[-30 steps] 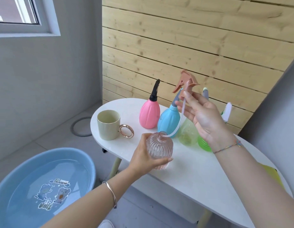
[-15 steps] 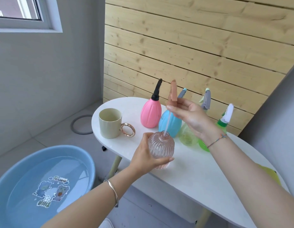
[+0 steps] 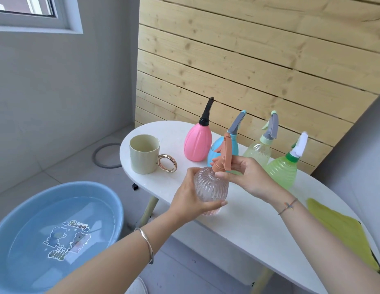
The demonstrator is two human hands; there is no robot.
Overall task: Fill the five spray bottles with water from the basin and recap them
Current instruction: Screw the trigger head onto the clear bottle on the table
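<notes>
White table (image 3: 248, 230) shows a bare strip between the hands and its near edge, and more bare top runs right of the right hand (image 3: 248, 177) as far as a yellow cloth (image 3: 342, 228) at that end. Pale wood planks back the table and grey walls close the corner. Close to the near edge stands the clear bottle (image 3: 210, 185), upright, with the left hand (image 3: 189, 200) wrapped round its ribbed belly. The right hand's fingers pinch the orange spray head (image 3: 224, 158), which sits on the bottle's neck (how much water is inside cannot be told). Beyond the hands stand four capped bottles in a row: pink (image 3: 197, 143), blue (image 3: 214, 151), pale green (image 3: 258, 152) and green (image 3: 282, 172). Left of the left hand stands a mug (image 3: 142, 158). Below that arm, on the floor, a blue basin (image 3: 112, 200) holds water.
</notes>
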